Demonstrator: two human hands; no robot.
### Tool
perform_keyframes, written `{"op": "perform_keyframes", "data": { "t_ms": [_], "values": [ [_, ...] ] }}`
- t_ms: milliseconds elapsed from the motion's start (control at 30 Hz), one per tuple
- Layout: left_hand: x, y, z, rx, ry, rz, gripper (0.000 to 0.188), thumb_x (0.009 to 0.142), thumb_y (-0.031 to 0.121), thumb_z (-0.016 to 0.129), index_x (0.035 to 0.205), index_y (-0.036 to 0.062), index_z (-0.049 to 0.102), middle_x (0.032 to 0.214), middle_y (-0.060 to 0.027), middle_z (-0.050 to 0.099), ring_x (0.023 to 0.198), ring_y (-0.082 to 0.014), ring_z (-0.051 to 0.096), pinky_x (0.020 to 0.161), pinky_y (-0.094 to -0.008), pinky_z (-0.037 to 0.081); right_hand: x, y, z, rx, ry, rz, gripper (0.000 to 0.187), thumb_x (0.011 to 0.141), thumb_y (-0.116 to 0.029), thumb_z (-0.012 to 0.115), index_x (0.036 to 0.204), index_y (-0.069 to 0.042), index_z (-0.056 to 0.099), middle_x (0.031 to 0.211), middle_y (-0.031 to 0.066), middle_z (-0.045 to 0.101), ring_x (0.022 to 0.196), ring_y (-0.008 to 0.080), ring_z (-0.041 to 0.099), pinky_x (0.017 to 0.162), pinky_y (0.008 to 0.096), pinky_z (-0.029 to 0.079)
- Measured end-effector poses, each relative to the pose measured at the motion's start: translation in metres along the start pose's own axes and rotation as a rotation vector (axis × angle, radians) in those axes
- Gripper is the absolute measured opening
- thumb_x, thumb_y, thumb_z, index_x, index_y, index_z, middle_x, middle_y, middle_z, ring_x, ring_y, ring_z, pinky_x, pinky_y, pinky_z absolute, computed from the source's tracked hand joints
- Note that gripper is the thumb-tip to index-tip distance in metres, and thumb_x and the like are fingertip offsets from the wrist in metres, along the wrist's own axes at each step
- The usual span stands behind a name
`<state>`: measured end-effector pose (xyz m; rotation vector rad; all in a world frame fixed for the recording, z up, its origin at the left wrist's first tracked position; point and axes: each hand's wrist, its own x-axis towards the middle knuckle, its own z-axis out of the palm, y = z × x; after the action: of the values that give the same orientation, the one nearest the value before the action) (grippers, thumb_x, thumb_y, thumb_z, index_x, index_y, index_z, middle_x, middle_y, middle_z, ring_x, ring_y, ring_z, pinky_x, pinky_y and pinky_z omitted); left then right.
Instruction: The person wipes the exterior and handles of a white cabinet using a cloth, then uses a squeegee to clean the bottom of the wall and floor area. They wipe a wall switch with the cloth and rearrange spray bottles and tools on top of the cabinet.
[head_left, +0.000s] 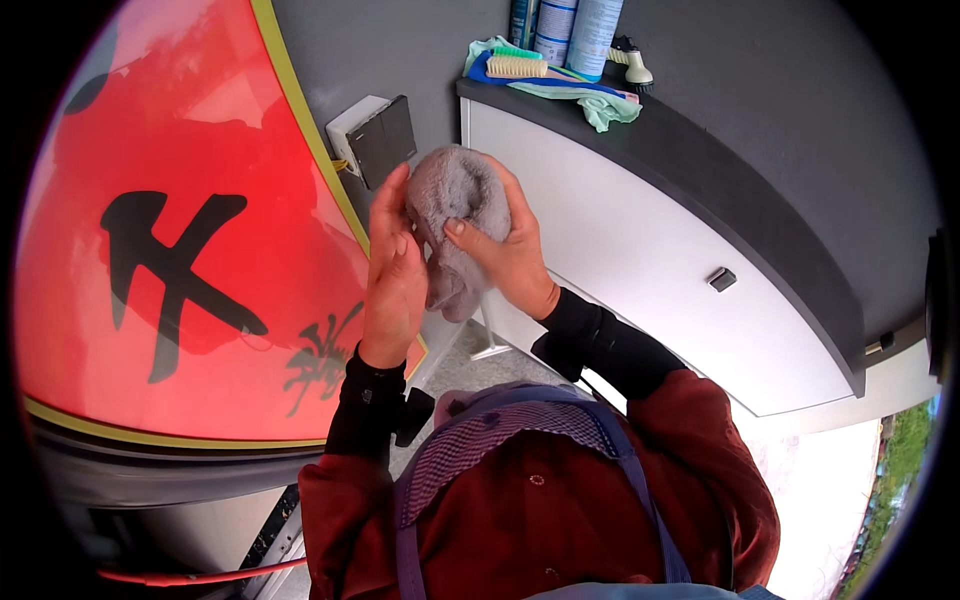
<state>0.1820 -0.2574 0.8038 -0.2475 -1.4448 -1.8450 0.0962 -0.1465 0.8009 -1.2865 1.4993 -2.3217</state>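
Grey cloth point(470, 175) sits bunched up between the two hands I am watching, in front of the chest. On my right hand point(508, 250), the thumb presses across the front of the cloth and the fingers curl behind it, a firm hold. My left hand point(393, 290) is partly open, its fingers nearly straight and pointing up along the cloth's left edge; I cannot tell whether they press on it. Just beyond the left fingertips is a wall box point(380, 140), and a red sign point(240, 385) stands left of that hand. Right of my right hand runs a white cabinet point(640, 240) with a dark top point(740, 170). Farther ahead of that hand, spray cans point(594, 38) and a brush point(515, 67) sit on the top.
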Motion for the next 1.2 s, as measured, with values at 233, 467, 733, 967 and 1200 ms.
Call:
{"op": "perform_keyframes", "data": {
  "t_ms": [233, 467, 733, 967, 1200],
  "values": [
    [0.034, -0.003, -0.016, 1.203, 0.320, 0.102, 0.054, 0.093, 0.028, 0.067, 0.138, 0.0099, 0.044, 0.104, -0.0057, 0.065, 0.087, -0.0222, 0.065, 0.068, -0.0394, 0.049, 0.075, -0.003, -0.009, -0.382, 0.057, -0.455, 0.063, 0.077, -0.009, 0.079, 0.135, -0.018, 0.056, 0.131, 0.0114, 0.051, 0.120, 0.0287, 0.054, 0.097, 0.0365, 0.049],
    [0.059, -0.027, -0.045, 1.579, 0.402, 0.147, 0.039, 0.091, 0.024, 0.069, 0.120, 0.0068, 0.051, 0.069, -0.0029, 0.061, 0.058, -0.0213, 0.063, 0.054, -0.0351, 0.047, 0.129, -0.007, 0.032, -0.778, -0.172, -0.678, 0.050, 0.066, -0.016, 0.079, 0.114, -0.027, 0.070, 0.117, 0.0085, 0.054, 0.101, 0.0290, 0.058, 0.073, 0.0397, 0.054],
    [0.062, -0.030, -0.040, 1.528, 0.464, 0.140, 0.040, 0.090, 0.041, 0.071, 0.110, 0.0100, 0.054, 0.061, 0.0017, 0.056, 0.052, -0.0231, 0.060, 0.049, -0.0377, 0.043, 0.183, -0.014, -0.011, -1.162, -0.243, -0.592, 0.039, 0.070, -0.014, 0.076, 0.106, -0.029, 0.075, 0.111, 0.0041, 0.061, 0.098, 0.0262, 0.064, 0.069, 0.0380, 0.055],
    [0.061, -0.031, -0.043, 1.517, 0.469, 0.138, 0.041, 0.088, 0.042, 0.074, 0.108, 0.0116, 0.055, 0.060, 0.0035, 0.055, 0.049, -0.0209, 0.057, 0.046, -0.0358, 0.042, 0.201, -0.026, 0.027, -1.091, -0.695, -0.716, 0.032, 0.070, -0.012, 0.073, 0.099, -0.025, 0.077, 0.106, 0.0001, 0.060, 0.098, 0.0259, 0.062, 0.072, 0.0387, 0.054],
    [0.061, -0.034, -0.049, 1.504, 0.479, 0.152, 0.042, 0.085, 0.040, 0.078, 0.105, 0.0114, 0.055, 0.058, 0.0053, 0.054, 0.047, -0.0146, 0.054, 0.045, -0.0318, 0.039, 0.219, -0.037, 0.026, -1.521, -0.873, -0.762, 0.031, 0.070, -0.007, 0.071, 0.096, -0.023, 0.076, 0.108, -0.0006, 0.059, 0.098, 0.0246, 0.061, 0.072, 0.0376, 0.054]
  ]
}}
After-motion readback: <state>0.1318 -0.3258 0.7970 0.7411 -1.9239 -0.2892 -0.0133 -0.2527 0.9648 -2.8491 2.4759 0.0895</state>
